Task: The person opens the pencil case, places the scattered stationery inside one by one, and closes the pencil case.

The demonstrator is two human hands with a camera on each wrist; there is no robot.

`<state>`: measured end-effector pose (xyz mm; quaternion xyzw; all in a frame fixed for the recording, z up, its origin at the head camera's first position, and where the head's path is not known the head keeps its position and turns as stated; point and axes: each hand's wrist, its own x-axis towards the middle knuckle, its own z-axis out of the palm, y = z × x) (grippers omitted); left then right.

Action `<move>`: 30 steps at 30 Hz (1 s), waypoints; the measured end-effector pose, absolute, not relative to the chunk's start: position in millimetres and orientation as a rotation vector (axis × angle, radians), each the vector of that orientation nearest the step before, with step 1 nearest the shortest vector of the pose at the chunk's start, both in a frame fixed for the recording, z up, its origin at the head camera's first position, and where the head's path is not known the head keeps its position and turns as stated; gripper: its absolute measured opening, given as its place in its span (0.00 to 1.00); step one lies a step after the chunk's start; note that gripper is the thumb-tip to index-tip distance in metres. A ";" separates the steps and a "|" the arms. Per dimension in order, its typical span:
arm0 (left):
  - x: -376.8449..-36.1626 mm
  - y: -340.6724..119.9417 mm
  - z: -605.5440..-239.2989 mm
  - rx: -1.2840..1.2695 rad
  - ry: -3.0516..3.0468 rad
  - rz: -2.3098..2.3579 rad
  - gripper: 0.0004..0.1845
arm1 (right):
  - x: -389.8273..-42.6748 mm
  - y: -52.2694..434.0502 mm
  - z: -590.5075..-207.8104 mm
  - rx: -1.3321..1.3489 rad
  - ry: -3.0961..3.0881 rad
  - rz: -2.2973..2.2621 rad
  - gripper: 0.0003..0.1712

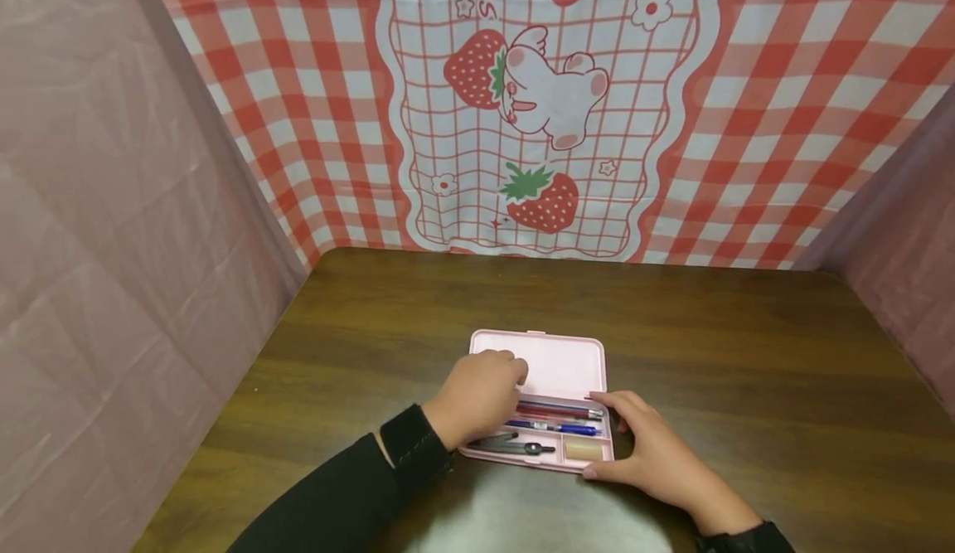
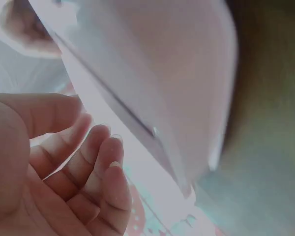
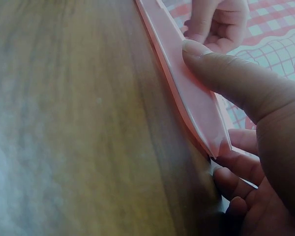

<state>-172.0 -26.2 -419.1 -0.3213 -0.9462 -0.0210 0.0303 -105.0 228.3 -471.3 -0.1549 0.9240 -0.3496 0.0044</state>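
An opened pink pencil case lies on the table with its lid folded back on the far side. In it are several pencils, a blue pen, a black drawing compass and a beige eraser in the near right compartment. My left hand is over the left part of the case and hides what lies beneath. Its fingers bend loosely in the left wrist view, with nothing seen between them. At the right end, my right hand grips the case between thumb and fingers.
The brown wooden table extends around the case. A red and white checked cloth with strawberries hangs behind it. Pink fabric hangs at the left side and more pink cloth at the right.
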 end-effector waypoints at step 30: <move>-248.4 -79.5 -440.8 0.062 -2.743 -2.308 0.20 | -105.3 240.2 -471.6 -0.638 2.857 -1.203 0.48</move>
